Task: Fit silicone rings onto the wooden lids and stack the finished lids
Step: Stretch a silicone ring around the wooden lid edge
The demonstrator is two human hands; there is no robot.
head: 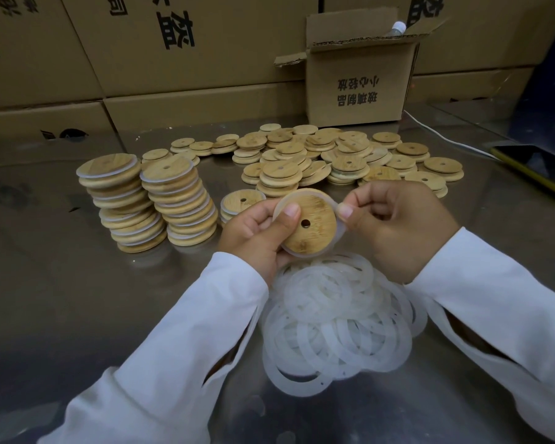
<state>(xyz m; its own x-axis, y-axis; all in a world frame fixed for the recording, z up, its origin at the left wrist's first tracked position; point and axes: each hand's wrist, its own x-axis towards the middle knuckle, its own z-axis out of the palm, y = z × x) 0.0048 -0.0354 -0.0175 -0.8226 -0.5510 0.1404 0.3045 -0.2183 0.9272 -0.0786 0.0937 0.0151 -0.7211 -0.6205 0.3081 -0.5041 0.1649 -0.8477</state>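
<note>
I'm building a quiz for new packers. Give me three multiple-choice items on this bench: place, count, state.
1. Where is the silicone ring pile? A) below the held wooden lid B) in the box C) atop the stacks
2. How many tall stacks of finished lids? A) one B) two C) five
3. The small cardboard box is: A) taped shut B) open C) flattened
Answers: A, it spreads on the table under that lid; B, two towers stand left; B, its flaps are up.

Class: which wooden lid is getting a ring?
The lid gripped by the left hand; the right hand pinches its ring. Others lie on the table.
</note>
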